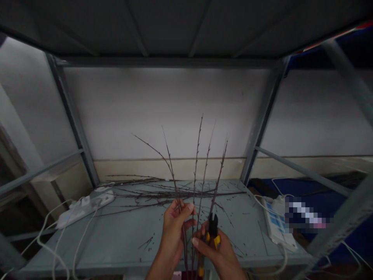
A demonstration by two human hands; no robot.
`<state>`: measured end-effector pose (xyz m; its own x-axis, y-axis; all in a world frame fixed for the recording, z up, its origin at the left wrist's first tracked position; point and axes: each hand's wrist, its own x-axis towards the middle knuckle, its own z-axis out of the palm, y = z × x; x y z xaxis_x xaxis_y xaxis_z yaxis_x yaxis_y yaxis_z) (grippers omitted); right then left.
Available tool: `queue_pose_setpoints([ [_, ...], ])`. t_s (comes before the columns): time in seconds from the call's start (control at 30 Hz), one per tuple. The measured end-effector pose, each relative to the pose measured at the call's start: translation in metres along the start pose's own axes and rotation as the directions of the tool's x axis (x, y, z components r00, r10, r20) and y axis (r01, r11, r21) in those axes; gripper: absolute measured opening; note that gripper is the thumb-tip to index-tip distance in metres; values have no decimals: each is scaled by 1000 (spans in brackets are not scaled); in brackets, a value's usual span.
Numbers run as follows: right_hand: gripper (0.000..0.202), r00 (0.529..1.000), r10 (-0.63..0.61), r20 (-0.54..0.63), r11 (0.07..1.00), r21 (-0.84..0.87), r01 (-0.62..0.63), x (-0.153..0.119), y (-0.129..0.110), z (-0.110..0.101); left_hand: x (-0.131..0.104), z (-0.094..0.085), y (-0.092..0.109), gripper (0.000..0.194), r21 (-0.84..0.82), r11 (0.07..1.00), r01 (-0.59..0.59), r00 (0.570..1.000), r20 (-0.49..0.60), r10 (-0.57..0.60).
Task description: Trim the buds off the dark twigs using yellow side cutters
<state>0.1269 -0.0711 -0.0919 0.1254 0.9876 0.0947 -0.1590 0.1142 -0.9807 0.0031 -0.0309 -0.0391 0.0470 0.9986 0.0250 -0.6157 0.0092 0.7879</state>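
My left hand (171,229) is closed around thin brown twigs (171,168), which stand up from it and fork toward the top. In my right hand (223,254) are cutting pliers (213,224) with black jaws and yellow handles, jaws pointing up. More upright budded twigs (196,155) rise between and beside the two hands; the right fingers touch some, but I cannot tell which hand bears each one. Behind the hands, a pile of long twigs (163,194) lies across the grey shelf (116,237).
Small clippings (148,242) are scattered over the shelf. A white power strip (84,208) with cables lies at the left, another power strip (278,223) at the right. Metal posts (266,124) frame the sides, and an upper shelf (166,31) hangs overhead.
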Motion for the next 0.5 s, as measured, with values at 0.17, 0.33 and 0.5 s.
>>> queue_pose_setpoints([
  [0.17,45,968,-233,-97,852,-500,155,10,-17,-26,1,4,0,34,28,999,-33,999,-16,33],
  [0.33,21,822,-518,236,331,-831,447,30,-65,-52,0,9,-1,36,73,996,-52,999,15,51],
  [0.5,18,717,-460,524,-211,-849,485,46,-107,-47,-5,16,-2,38,72,995,-74,996,62,69],
])
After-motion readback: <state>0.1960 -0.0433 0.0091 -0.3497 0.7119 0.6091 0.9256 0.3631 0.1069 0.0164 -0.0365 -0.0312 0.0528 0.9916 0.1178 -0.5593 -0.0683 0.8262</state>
